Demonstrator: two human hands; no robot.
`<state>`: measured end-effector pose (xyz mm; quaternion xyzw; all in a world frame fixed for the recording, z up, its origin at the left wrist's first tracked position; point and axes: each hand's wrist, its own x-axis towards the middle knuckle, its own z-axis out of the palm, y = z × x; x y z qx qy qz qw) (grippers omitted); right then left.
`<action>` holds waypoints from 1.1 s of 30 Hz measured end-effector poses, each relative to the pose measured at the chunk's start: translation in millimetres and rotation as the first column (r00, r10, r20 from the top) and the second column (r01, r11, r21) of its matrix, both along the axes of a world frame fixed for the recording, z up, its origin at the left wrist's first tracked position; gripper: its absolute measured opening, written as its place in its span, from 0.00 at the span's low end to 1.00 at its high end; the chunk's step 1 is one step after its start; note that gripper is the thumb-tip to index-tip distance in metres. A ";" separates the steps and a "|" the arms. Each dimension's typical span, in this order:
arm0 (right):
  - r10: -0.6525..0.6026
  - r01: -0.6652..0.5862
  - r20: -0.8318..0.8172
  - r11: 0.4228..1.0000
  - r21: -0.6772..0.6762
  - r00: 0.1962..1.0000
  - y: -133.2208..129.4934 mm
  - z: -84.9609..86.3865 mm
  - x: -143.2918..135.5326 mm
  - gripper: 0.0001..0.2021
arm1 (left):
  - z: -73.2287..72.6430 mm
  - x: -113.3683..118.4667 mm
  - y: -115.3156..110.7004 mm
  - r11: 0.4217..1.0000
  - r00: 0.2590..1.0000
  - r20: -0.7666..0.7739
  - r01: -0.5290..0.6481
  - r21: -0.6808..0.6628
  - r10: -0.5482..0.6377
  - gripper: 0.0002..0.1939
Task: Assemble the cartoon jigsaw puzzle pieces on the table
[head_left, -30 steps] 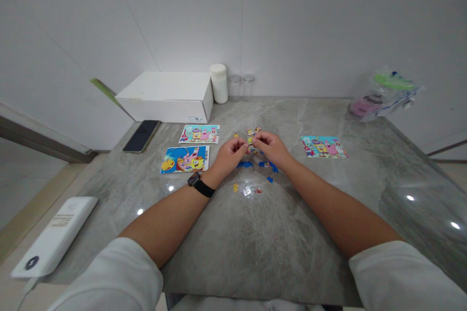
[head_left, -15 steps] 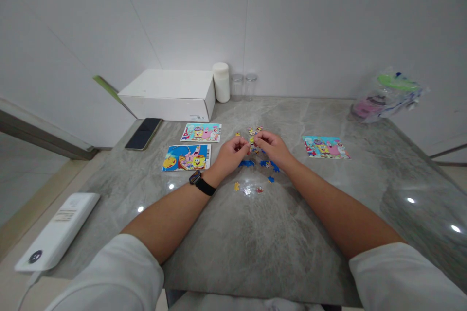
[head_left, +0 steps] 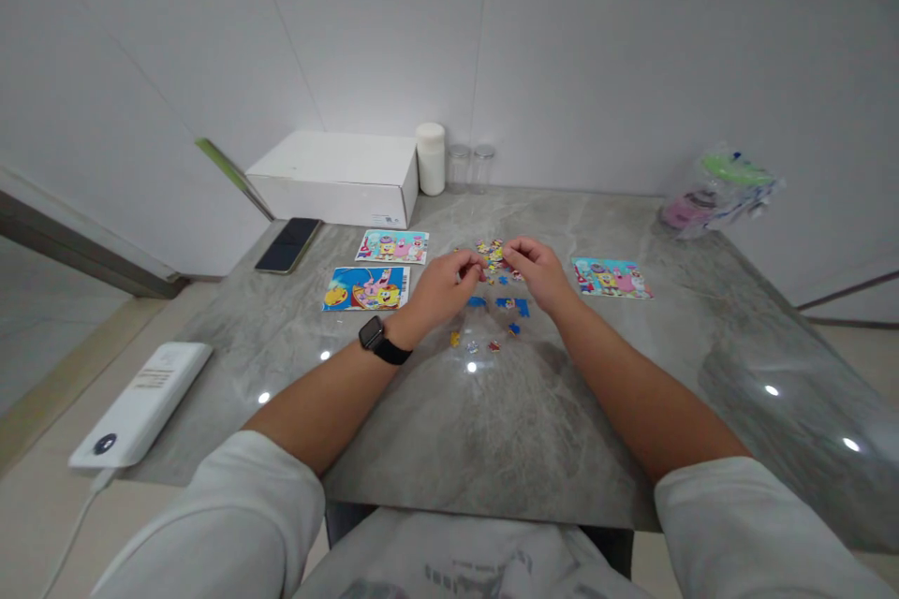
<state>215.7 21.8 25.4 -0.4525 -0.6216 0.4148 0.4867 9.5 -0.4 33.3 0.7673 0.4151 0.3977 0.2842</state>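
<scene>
Small jigsaw pieces (head_left: 493,251) lie in a cluster on the table (head_left: 534,449), at the far side of the gap between the 2 hands. Taking that cluster as the clock's centre, a blue strip (head_left: 512,307) sits near 5 o'clock with a loose blue piece (head_left: 514,329) just beyond it; a yellow piece (head_left: 455,339) lies at 7, and a red piece (head_left: 494,346) at 6.

The left hand (head_left: 445,288) comes in from 8 o'clock, back up, wrist roughly straight, fingers bent inward and thumb tucked beneath them. The right hand (head_left: 539,271) comes in from 4 o'clock, knuckles raised and wrist slightly bent, thumb and forefinger reaching to the cluster's edge. The tips of each grip are close together; whether either pinches a piece, I cannot tell. Both forearms slant inward, and a black watch (head_left: 380,339) circles the left wrist.

Farther out, 2 picture cards (head_left: 366,288) lie near 9 o'clock and 1 more card (head_left: 611,278) at 3. A phone (head_left: 288,245) lies beyond the 9 o'clock pair, and a white box (head_left: 333,180) stands at 10.
</scene>
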 end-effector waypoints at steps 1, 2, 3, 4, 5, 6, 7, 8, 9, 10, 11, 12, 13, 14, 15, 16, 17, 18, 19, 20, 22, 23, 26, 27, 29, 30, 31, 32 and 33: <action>-0.012 0.012 -0.007 1.000 0.002 1.000 -4.1 3.2 1.2 0.20 | 7.4 -1.1 -3.9 1.000 1.000 -0.013 -0.004 0.017 0.004 0.09; -0.019 0.019 -0.009 1.000 0.001 1.000 -8.8 5.7 2.7 0.20 | 14.1 -2.2 -8.4 1.000 1.000 -0.024 -0.007 0.027 0.008 0.09; -0.022 0.022 -0.005 1.000 -0.005 1.000 -14.4 7.5 4.8 0.21 | 19.8 -3.4 -13.6 0.999 0.999 -0.037 -0.009 0.036 0.011 0.09; -0.020 0.020 0.005 1.000 -0.017 1.000 -20.7 8.6 7.4 0.21 | 23.9 -4.7 -19.6 0.999 0.998 -0.055 -0.003 0.044 0.006 0.09; -0.018 0.018 0.018 0.999 -0.035 1.000 -27.7 9.3 10.6 0.21 | 26.2 -6.1 -26.2 0.999 0.997 -0.078 0.008 0.053 -0.004 0.09; -0.015 0.016 0.032 0.998 -0.055 0.999 -35.1 9.6 14.3 0.21 | 26.7 -7.6 -33.3 0.998 0.994 -0.105 0.023 0.063 -0.017 0.08; -0.011 0.015 0.045 0.997 -0.079 0.999 -42.8 9.6 18.3 0.22 | 25.4 -9.3 -40.7 0.996 0.990 -0.139 0.048 0.072 -0.037 0.08; -0.009 0.015 0.056 0.994 -0.104 0.998 -50.3 9.3 22.4 0.22 | 22.7 -10.9 -48.0 0.994 0.984 -0.168 0.067 0.085 -0.052 0.08; -0.004 0.012 0.065 0.991 -0.132 0.998 -57.5 8.7 26.4 0.22 | 18.9 -12.3 -54.9 0.992 0.977 -0.202 0.086 0.091 -0.066 0.08; 0.000 0.012 0.077 0.987 -0.159 0.997 -64.0 7.7 30.0 0.22 | 14.6 -13.5 -61.3 0.989 0.965 -0.242 0.122 0.088 -0.098 0.09; 0.003 0.013 0.086 0.983 -0.185 0.996 -69.8 6.0 33.0 0.22 | 10.2 -14.2 -66.8 0.985 0.957 -0.268 0.144 0.093 -0.115 0.09; 0.004 0.015 0.092 0.978 -0.209 0.996 -74.5 3.8 35.4 0.22 | 5.8 -14.4 -71.4 0.983 0.945 -0.302 0.161 0.093 -0.127 0.10; 0.003 0.019 0.095 0.973 -0.231 0.995 -78.3 0.8 36.9 0.22 | 1.7 -14.0 -75.1 0.981 0.930 -0.343 0.171 0.090 -0.131 0.09; 0.003 0.022 0.096 0.968 -0.251 0.995 -81.2 -2.9 37.8 0.22 | -2.1 -13.1 -77.8 0.981 0.916 -0.382 0.173 0.090 -0.126 0.09; 0.001 0.025 0.097 0.963 -0.267 0.995 -83.3 -7.0 38.2 0.22 | -5.6 -11.9 -79.8 0.981 0.901 -0.418 0.170 0.089 -0.118 0.09; -0.003 0.030 0.100 0.960 -0.280 0.995 -84.8 -11.4 38.3 0.22 | -9.0 -10.5 -81.3 0.982 0.888 -0.447 0.164 0.091 -0.107 0.09; -0.007 0.037 0.104 0.956 -0.291 0.995 -86.0 -15.6 38.3 0.22 | -12.4 -9.4 -82.4 0.983 0.879 -0.467 0.155 0.094 -0.094 0.09; -0.011 0.043 0.110 0.953 -0.301 0.994 -86.9 -19.5 38.4 0.22 | -15.7 -8.5 -83.4 0.984 0.875 -0.477 0.148 0.098 -0.084 0.09; -0.011 0.048 0.117 0.949 -0.311 0.993 -87.7 -22.8 38.8 0.23 | -19.1 -8.2 -84.2 0.984 0.874 -0.479 0.144 0.101 -0.079 0.09; -0.009 0.048 0.124 0.946 -0.321 0.992 -88.5 -25.3 39.6 0.23 | -22.4 -8.4 -85.1 0.984 0.878 -0.472 0.145 0.102 -0.080 0.09; 0.004 0.043 0.137 0.939 -0.341 0.991 -89.9 -28.0 42.5 0.23 | -28.2 -10.3 -86.6 0.979 0.884 -0.455 0.174 0.105 -0.108 0.10; 0.011 0.039 0.143 0.937 -0.348 0.990 -90.4 -28.6 44.4 0.23 | -30.6 -11.7 -87.2 0.977 0.886 -0.449 0.183 0.106 -0.117 0.10; 0.014 0.042 0.155 0.935 -0.353 0.988 -90.6 -30.2 50.1 0.22 | -35.4 -14.9 -87.3 0.978 0.890 -0.437 0.187 0.089 -0.130 0.12; 0.011 0.047 0.160 0.934 -0.354 0.987 -90.2 -31.3 51.7 0.22 | -36.4 -15.3 -86.9 0.979 0.891 -0.433 0.187 0.080 -0.135 0.12; 0.003 0.060 0.169 0.929 -0.366 0.986 -89.0 -34.5 53.9 0.22 | -37.9 -15.5 -85.8 0.979 0.895 -0.420 0.194 0.064 -0.150 0.12; 0.000 0.065 0.171 0.925 -0.375 0.985 -88.4 -36.2 54.6 0.21 | -38.3 -15.4 -85.3 0.978 0.897 -0.413 0.198 0.060 -0.156 0.12; 0.000 0.066 0.171 0.921 -0.384 0.985 -87.9 -37.7 55.0 0.21 | -38.5 -15.3 -84.9 0.978 0.900 -0.406 0.200 0.058 -0.160 0.12; 0.003 0.064 0.168 0.919 -0.389 0.986 -87.6 -38.8 55.1 0.21 | -38.4 -15.2 -84.6 0.978 0.903 -0.399 0.201 0.055 -0.163 0.12; 0.006 0.059 0.164 0.919 -0.390 0.986 -87.5 -39.4 55.0 0.21 | -38.2 -15.1 -84.4 0.978 0.905 -0.392 0.202 0.051 -0.166 0.12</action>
